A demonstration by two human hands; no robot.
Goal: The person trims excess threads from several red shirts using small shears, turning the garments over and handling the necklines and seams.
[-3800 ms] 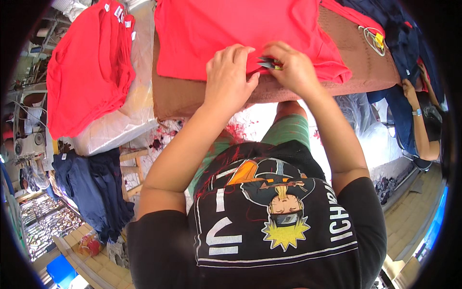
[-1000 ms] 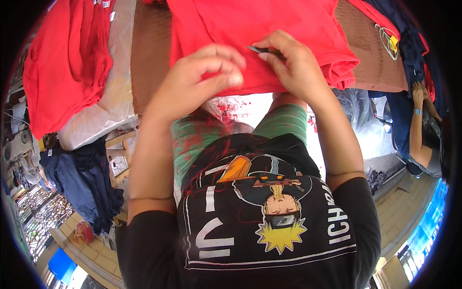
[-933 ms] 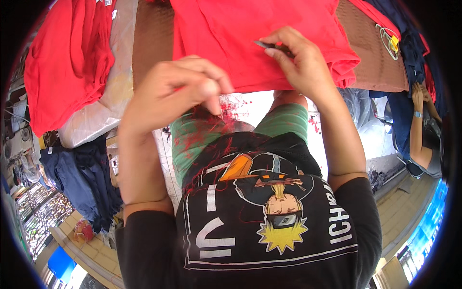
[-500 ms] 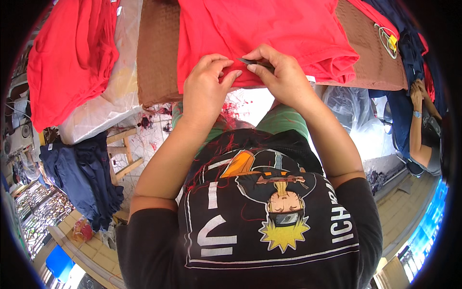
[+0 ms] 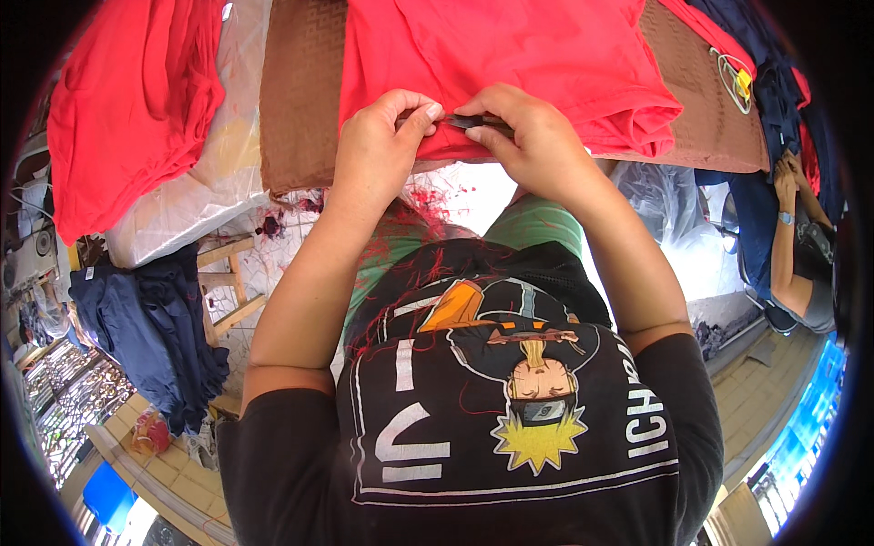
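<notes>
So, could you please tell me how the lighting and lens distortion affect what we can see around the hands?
Head view: even daylight, sharp on the left hand and right hand pinching the red cloth garment's hem; the small dark tool between them is too small to identify; the brown table edge bows; the white patch below the hands is overexposed.

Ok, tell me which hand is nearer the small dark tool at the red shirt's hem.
Right. The right hand pinches the dark tool in its fingertips; the left hand grips the red shirt hem just beside the tool's tip.
</notes>
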